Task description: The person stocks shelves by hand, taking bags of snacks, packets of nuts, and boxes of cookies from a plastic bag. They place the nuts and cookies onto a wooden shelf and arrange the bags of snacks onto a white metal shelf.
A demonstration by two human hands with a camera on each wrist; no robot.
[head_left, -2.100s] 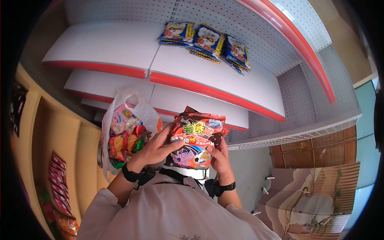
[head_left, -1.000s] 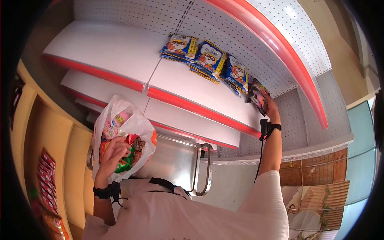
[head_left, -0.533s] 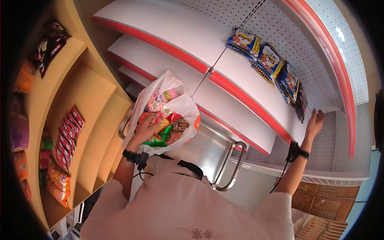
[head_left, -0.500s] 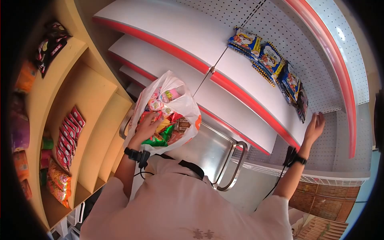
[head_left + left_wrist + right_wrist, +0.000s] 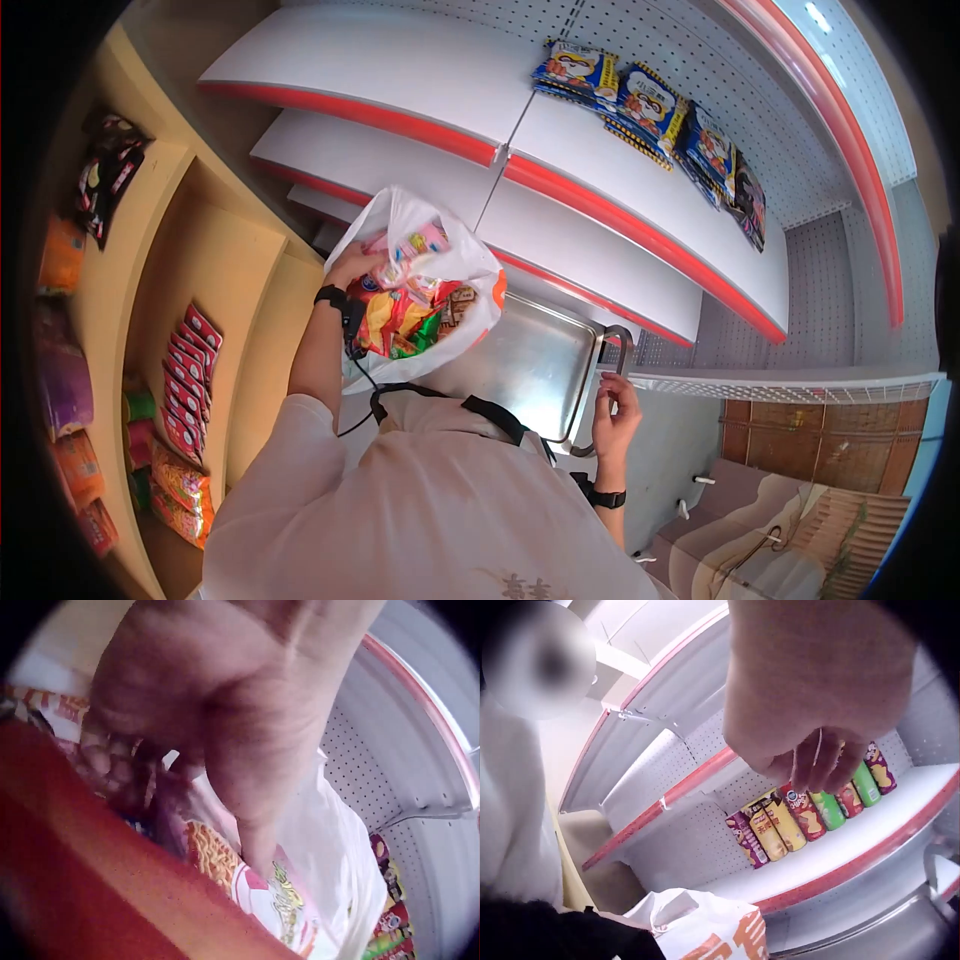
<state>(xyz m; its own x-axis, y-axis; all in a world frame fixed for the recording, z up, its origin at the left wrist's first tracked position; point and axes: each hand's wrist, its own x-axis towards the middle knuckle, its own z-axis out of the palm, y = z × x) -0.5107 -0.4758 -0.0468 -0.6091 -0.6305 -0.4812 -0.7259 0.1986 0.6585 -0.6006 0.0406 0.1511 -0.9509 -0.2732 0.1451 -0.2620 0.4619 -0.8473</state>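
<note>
My left hand [image 5: 355, 264] reaches into a white plastic bag [image 5: 478, 335] full of snack packets. Thumb and fingers of that hand [image 5: 225, 697] grip a pink snack packet [image 5: 281, 900] with noodles pictured on it; the fingertips are partly hidden behind its film. Red, yellow and green packets [image 5: 395, 318] lie lower in the bag. My right hand [image 5: 615, 425] holds nothing, its fingers loosely bent, beside the metal handle [image 5: 626, 345] of a cart. On the upper shelf, a dark snack packet [image 5: 750, 205] lies at the right end of several blue snack packets [image 5: 650, 105].
The bag stands on the steel cart top [image 5: 545, 360]. White shelves [image 5: 400, 70] with red edges rise in front. Several chip canisters [image 5: 806, 814] stand on a lower shelf in the right wrist view. A wooden rack [image 5: 240, 230] with red packets [image 5: 190, 385] is at the left.
The dark packet went from both hands onto the upper shelf, released by the right hand. That hand has since drawn back to the cart handle; the left has moved onto a pink packet.
</note>
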